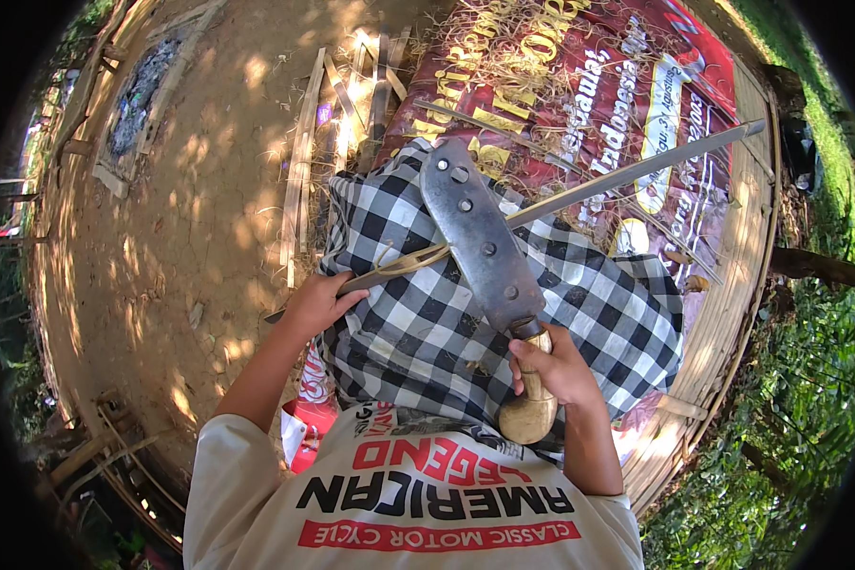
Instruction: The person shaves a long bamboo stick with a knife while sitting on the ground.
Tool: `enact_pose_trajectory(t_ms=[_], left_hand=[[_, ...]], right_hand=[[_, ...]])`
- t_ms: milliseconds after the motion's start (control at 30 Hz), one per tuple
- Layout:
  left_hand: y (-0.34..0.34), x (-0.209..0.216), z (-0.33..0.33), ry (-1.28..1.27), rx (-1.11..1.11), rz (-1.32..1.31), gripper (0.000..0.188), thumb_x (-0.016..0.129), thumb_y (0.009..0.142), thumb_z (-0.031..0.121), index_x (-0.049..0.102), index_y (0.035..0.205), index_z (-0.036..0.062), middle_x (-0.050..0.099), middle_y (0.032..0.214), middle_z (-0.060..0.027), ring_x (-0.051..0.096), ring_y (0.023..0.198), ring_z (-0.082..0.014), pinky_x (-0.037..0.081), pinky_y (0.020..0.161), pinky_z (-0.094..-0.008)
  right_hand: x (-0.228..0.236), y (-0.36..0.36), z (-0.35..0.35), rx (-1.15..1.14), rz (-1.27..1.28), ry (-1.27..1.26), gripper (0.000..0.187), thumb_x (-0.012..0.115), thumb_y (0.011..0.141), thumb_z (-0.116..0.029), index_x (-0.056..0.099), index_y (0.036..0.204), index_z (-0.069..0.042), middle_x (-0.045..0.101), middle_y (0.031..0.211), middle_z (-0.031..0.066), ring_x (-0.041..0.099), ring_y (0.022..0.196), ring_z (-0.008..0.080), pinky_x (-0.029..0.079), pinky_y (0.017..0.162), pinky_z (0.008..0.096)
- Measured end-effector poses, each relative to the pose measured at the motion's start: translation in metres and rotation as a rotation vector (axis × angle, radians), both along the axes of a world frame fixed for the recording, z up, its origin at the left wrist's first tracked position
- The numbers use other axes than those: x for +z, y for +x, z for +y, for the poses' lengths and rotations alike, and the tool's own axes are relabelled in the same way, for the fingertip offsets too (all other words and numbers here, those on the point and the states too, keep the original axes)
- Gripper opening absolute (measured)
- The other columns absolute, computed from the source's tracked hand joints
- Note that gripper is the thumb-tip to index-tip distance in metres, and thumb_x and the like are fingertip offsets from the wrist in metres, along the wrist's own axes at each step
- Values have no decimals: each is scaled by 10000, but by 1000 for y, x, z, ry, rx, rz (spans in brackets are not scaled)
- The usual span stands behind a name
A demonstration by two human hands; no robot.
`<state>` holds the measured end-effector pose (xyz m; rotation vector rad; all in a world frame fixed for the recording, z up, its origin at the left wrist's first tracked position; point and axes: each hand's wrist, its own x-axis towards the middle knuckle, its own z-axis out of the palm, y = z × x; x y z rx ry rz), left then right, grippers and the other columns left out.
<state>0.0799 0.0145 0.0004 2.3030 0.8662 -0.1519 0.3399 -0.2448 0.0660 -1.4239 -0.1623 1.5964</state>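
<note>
White shirt [256,503] adjoins checked cloth [603,318], at whose left edge the left hand [315,306] holds a strip [636,172], the right hand [560,368] gripping a broad knife [482,242].

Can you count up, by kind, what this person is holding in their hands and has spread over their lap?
Broad-bladed knife with a wooden handle, in the right hand: 1
Long bamboo strip, in the left hand: 1
Black-and-white checked cloth, over the lap: 1
Total: 3
</note>
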Motion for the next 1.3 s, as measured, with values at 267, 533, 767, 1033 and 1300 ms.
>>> enact_pose_trajectory(t_ms=[267,533,767,1033,1300], left_hand=[[0,0,-4,11,-29,-54,361,644,874,413,655,931,57,598,629,-186,608,600,-382,483,563,-442],[2,8,-5,-3,3,-38,357,637,881,414,658,971,69,612,656,-189,614,610,-380,483,563,-432],[1,1,0,-83,6,-95,351,650,878,394,651,947,50,607,664,-200,609,614,-389,477,562,-434],[1,-1,-4,-20,4,-99,366,643,883,392,657,940,31,611,683,-212,611,641,-399,480,577,-436],[0,4,-2,-35,-11,-62,383,632,890,407,660,946,29,608,659,-210,614,624,-390,482,577,-436]], right_hand=[[6,5,-12,-239,109,104,230,647,873,-179,518,927,4,573,627,108,580,483,189,494,452,319],[-11,-25,7,83,-188,42,141,639,876,-79,549,916,22,592,641,65,576,513,141,453,495,280],[-13,-4,-3,-19,416,106,229,665,849,-160,541,931,14,568,620,89,579,483,182,482,455,302],[-7,-4,8,-117,-259,46,149,650,870,-93,563,896,26,579,628,50,563,500,124,460,470,279],[-10,-12,12,131,-16,32,186,680,856,-116,562,905,19,581,642,42,560,499,123,452,488,275]])
